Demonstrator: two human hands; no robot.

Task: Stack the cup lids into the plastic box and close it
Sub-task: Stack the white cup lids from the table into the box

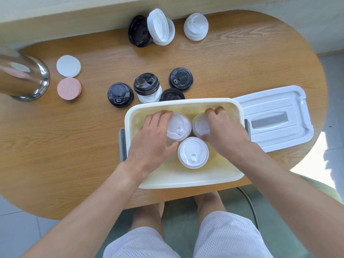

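Head view: both hands inside the open plastic box [183, 180] at frame center. Left hand [154, 138] has its fingers curled round a white lid stack [179, 127]; right hand [224, 130] has its fingers curled round another white lid stack [200, 125]. A third white stack [193, 152] sits below them. Black lids [120, 94] lie on the surface [55, 136] above the box, box cover [273, 118] at right.

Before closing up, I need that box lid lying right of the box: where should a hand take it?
Grip the box lid by its near long edge, from the right side. It lies flat, apart from the box, and its raised rim gives fingers purchase.
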